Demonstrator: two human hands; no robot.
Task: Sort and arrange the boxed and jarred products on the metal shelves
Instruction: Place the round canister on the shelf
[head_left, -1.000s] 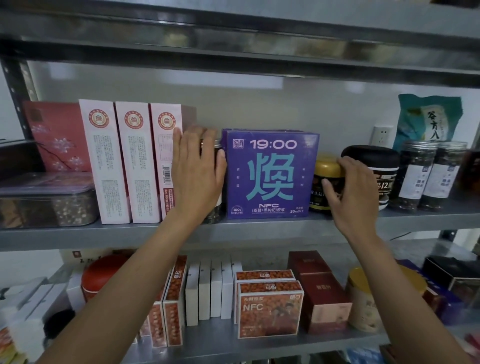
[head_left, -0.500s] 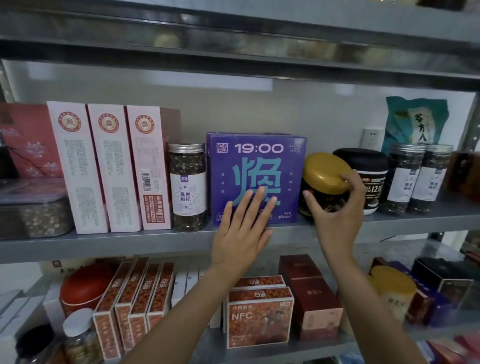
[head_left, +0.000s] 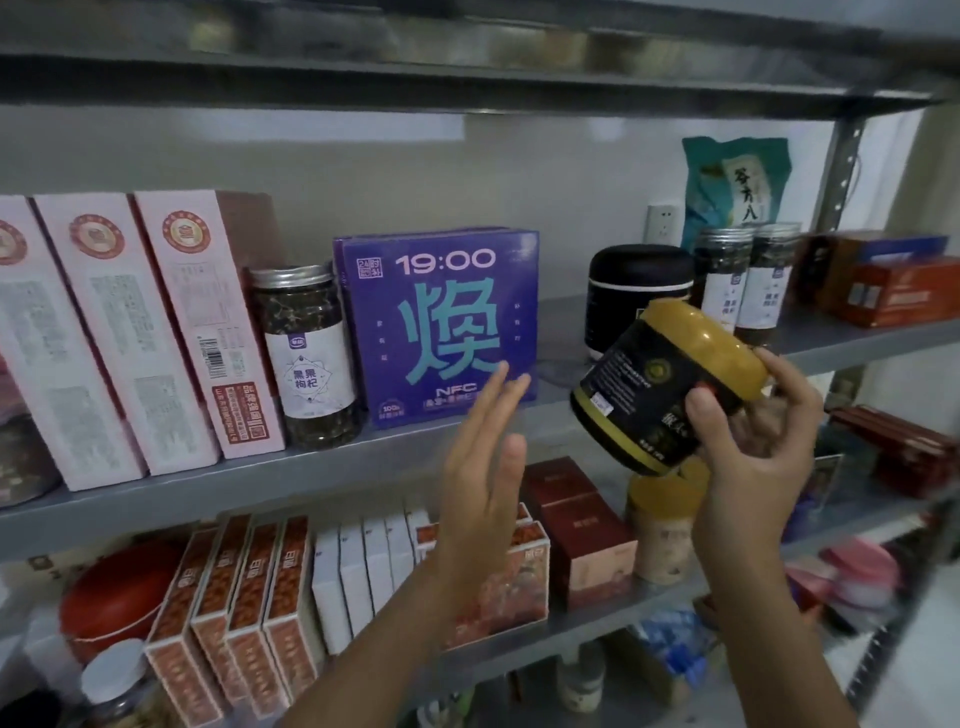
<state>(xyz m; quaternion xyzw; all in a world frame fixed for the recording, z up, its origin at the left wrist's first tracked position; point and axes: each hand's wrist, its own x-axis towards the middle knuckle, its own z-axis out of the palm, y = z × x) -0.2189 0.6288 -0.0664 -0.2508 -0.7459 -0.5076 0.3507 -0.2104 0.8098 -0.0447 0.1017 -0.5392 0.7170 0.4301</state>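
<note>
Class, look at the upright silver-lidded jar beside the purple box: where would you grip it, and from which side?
Probably round the lid of the silver-lidded jar, from the front: it stands upright, and the pink box and purple box crowd its sides, leaving only the front open.

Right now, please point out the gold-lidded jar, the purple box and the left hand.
gold-lidded jar (head_left: 626, 387): head view, on its black side.
purple box (head_left: 441, 291): head view, on its front face.
left hand (head_left: 480, 483): head view, on its middle.

Leftmost pink box (head_left: 21, 338) cut by picture edge, black jar (head_left: 639, 275) partly behind gold-lidded jar (head_left: 675, 374), lower-right goods (head_left: 857, 571) blurred.
</note>
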